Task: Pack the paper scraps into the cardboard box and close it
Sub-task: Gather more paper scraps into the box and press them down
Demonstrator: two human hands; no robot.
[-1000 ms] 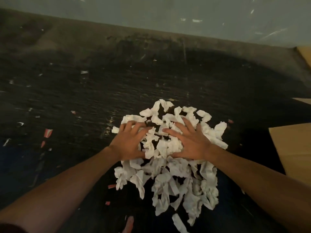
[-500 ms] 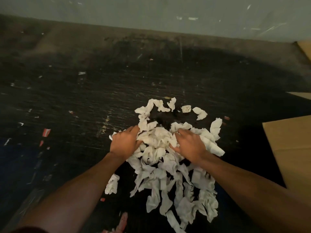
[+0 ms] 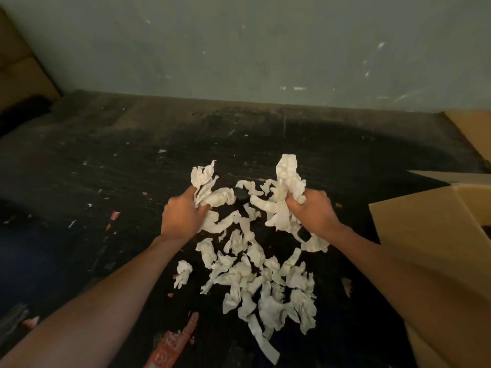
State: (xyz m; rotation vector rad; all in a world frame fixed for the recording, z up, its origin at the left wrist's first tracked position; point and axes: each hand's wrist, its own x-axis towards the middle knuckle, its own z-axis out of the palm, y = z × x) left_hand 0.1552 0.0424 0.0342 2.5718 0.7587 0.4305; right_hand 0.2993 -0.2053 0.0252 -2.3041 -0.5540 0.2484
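Observation:
A heap of crumpled white paper scraps [image 3: 265, 282] lies on the dark floor in front of me. My left hand [image 3: 180, 217] is closed around a bunch of scraps that sticks out above its fingers. My right hand [image 3: 314, 212] grips another bunch, raised above the heap, with strips dangling below it. The open cardboard box [image 3: 435, 235] stands at the right edge, its brown flap close to my right forearm. The inside of the box is out of sight.
A grey wall [image 3: 252, 49] rises behind the dark, littered floor. Another piece of cardboard [image 3: 18, 70] leans at the far left. A red printed strip [image 3: 172, 343] and small red and white bits lie scattered on the floor near my left arm.
Both hands went from pressing flat on the heap to closing on handfuls and lifting them. The heap below is thinner and more spread. The view tilted up, showing more wall.

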